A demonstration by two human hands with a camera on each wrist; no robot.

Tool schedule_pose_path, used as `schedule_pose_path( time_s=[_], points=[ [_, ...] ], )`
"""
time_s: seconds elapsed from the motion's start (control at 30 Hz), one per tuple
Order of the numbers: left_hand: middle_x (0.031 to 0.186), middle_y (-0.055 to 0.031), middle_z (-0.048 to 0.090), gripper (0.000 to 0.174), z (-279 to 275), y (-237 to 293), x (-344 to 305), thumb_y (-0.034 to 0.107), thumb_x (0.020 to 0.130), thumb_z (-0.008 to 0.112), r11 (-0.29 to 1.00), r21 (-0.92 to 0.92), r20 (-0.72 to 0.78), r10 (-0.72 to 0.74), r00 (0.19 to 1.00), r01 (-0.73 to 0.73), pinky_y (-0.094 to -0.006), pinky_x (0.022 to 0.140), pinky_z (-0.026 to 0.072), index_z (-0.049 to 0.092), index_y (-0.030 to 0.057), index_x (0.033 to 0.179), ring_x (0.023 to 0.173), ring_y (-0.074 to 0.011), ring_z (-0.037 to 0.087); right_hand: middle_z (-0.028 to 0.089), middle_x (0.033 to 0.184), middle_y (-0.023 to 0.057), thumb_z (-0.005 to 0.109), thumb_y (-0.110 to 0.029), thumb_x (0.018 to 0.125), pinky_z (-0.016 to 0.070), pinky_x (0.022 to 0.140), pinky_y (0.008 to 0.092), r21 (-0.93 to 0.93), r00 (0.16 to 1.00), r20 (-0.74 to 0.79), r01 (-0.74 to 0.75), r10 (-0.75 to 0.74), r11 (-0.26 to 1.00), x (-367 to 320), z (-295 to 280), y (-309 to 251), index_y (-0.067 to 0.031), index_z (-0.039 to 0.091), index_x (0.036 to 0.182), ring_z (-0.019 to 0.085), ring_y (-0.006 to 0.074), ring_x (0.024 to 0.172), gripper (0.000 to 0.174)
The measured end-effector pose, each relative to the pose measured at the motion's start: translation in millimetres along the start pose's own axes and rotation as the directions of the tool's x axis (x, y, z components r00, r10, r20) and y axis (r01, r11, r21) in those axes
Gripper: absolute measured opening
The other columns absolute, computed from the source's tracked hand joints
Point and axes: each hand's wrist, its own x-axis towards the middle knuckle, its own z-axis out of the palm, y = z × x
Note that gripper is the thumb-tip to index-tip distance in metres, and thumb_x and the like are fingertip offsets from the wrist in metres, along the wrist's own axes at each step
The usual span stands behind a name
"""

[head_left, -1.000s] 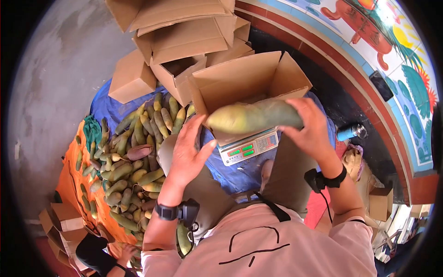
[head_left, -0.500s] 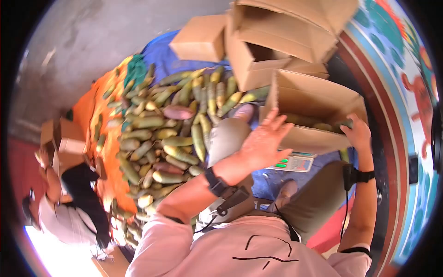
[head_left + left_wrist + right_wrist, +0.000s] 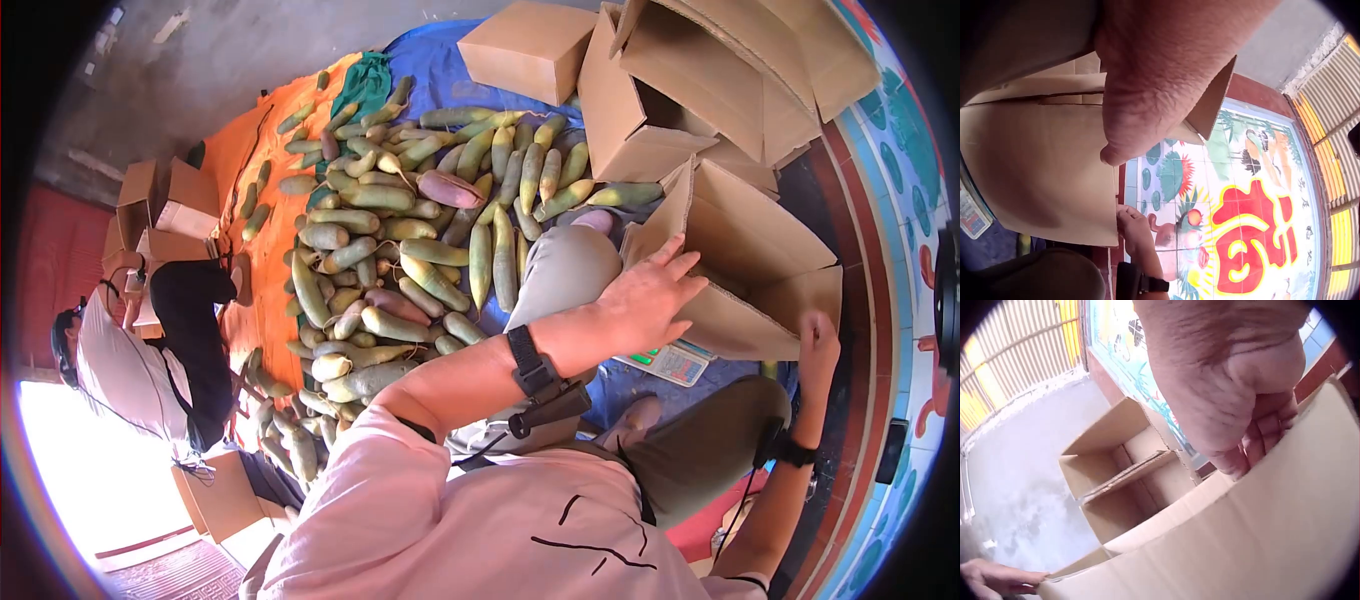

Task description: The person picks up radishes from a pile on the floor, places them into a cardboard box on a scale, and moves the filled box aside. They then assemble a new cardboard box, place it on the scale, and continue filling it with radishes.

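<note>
An open cardboard box [image 3: 745, 318] stands in front of me, partly over a white digital scale [image 3: 675, 364] with a green display. My right hand [image 3: 818, 348] grips the rim at its near right corner, and the right wrist view has its fingers [image 3: 1266, 434] curled over the cardboard edge. At the near left corner is my left hand [image 3: 650, 305], fingers spread and fairly straight across the rim. The right wrist view catches that left hand [image 3: 997, 578] against the box edge. The box's floor is hidden behind its near wall.
Many green radishes [image 3: 435, 275] lie heaped on blue and orange sheets to the left, a reddish one [image 3: 450, 189] among them. More cardboard boxes [image 3: 690, 75] are stacked beyond. Another person [image 3: 135, 370] sits far left beside boxes. A tiled wall [image 3: 910, 200] runs along the right.
The large green radish held in my right hand went into the box, and that hand then moved to the rim. My left hand came across to the box. The head view swung left.
</note>
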Motion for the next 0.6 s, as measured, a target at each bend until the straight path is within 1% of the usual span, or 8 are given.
schedule_pose_path(
  time_s=[0.07, 0.13, 0.2, 0.33, 0.37, 0.5, 0.57, 0.6],
  points=[
    [0.131, -0.0221, 0.042, 0.05, -3.4, 1.4, -2.6, 0.02, 0.073, 0.068, 1.0, -0.005, -0.034, 0.001, 0.999, -0.001, -0.0415, 0.103, 0.0348, 0.053, -0.0007, 0.117, 0.127, -0.0389, 0.034, 0.061, 0.088, 0.0136, 0.053, -0.007, 0.087, 0.0463, 0.075, 0.0336, -0.056, 0.997, -0.065, 0.047, -0.05, 0.997, -22.4, -6.3, -14.3, 0.0023, 0.059, 0.094, 0.059, 0.0257, 0.082, 0.013],
    [0.131, -0.0194, 0.043, 0.045, -16.5, 2.6, -7.4, 0.014, 0.072, 0.068, 0.965, -0.263, -0.203, -0.055, 0.978, -0.001, -0.0415, 0.099, 0.0386, 0.055, 0.0016, 0.114, 0.122, -0.0354, 0.042, 0.06, 0.095, 0.015, 0.052, -0.007, 0.088, 0.0454, 0.079, 0.0351, -0.112, 0.987, -0.125, 0.085, -0.099, 0.99, -43.3, -11.9, -13.8, 0.0021, 0.059, 0.096, 0.059, 0.0286, 0.089, 0.014],
    [0.13, -0.0176, 0.046, 0.041, -44.5, -3.7, -23.4, 0.011, 0.073, 0.066, 0.989, -0.149, -0.31, -0.034, 0.95, -0.013, -0.042, 0.096, 0.0411, 0.057, 0.0058, 0.113, 0.117, -0.0339, 0.047, 0.059, 0.101, 0.0154, 0.051, -0.006, 0.09, 0.0442, 0.083, 0.0356, -0.221, 0.955, -0.24, 0.124, -0.177, 0.967, -66.6, -16.9, -10.0, 0.0009, 0.057, 0.101, 0.057, 0.0306, 0.094, 0.015],
    [0.118, -0.0137, 0.057, 0.032, -92.4, -67.3, -86.4, 0.008, 0.075, 0.065, 0.927, -0.082, -0.425, -0.365, 0.828, 0.367, -0.0363, 0.094, 0.0421, 0.06, 0.004, 0.107, 0.109, -0.0291, 0.055, 0.059, 0.101, 0.0154, 0.052, -0.004, 0.088, 0.0444, 0.084, 0.0362, -0.134, 0.973, -0.221, 0.03, -0.059, 0.99, -102.0, -12.4, 6.7, 0.0012, 0.057, 0.102, 0.057, 0.031, 0.094, 0.016],
    [0.113, -0.0136, 0.059, 0.029, -95.1, -102.7, -113.4, 0.008, 0.077, 0.063, 0.918, 0.032, -0.453, -0.339, 0.825, 0.395, -0.0348, 0.092, 0.0427, 0.06, 0.004, 0.105, 0.105, -0.0283, 0.056, 0.059, 0.101, 0.0154, 0.052, -0.004, 0.088, 0.0444, 0.084, 0.0362, -0.135, 0.975, -0.216, 0.029, -0.058, 0.99, -107.5, -8.3, 8.9, 0.0012, 0.057, 0.102, 0.057, 0.031, 0.094, 0.016],
    [0.1, -0.0183, 0.06, 0.031, -94.9, -195.4, -246.2, 0.025, 0.079, 0.061, 0.552, 0.2, -0.271, -0.763, 0.587, 0.81, -0.0397, 0.084, 0.0446, 0.061, 0.0049, 0.103, 0.097, -0.0348, 0.056, 0.058, 0.1, 0.0162, 0.052, -0.003, 0.088, 0.0451, 0.082, 0.0363, -0.121, 0.986, -0.161, 0.016, -0.036, 0.992, -113.3, 3.0, 5.1, 0.0013, 0.056, 0.103, 0.057, 0.032, 0.093, 0.016],
    [0.11, -0.0192, 0.057, 0.041, -79.8, -227.5, -305.4, 0.031, 0.076, 0.061, 0.287, 0.303, -0.194, -0.915, 0.354, 0.909, -0.0399, 0.091, 0.0427, 0.058, 0.0066, 0.108, 0.106, -0.0345, 0.053, 0.058, 0.1, 0.0165, 0.052, -0.003, 0.088, 0.0454, 0.081, 0.0362, -0.146, 0.988, -0.147, 0.028, -0.05, 0.989, -109.7, 5.0, 2.0, 0.0015, 0.056, 0.103, 0.057, 0.0323, 0.092, 0.016],
    [0.114, -0.0193, 0.055, 0.044, -70.1, -241.7, -341.6, 0.03, 0.076, 0.061, 0.297, 0.34, -0.186, -0.909, 0.373, 0.892, -0.0407, 0.093, 0.0414, 0.056, 0.0077, 0.113, 0.11, -0.0345, 0.051, 0.058, 0.1, 0.0166, 0.052, -0.004, 0.088, 0.0456, 0.08, 0.0363, -0.144, 0.989, -0.137, 0.029, -0.049, 0.989, -109.2, 4.7, 1.4, 0.0015, 0.056, 0.103, 0.057, 0.0326, 0.091, 0.016]
  ],
)
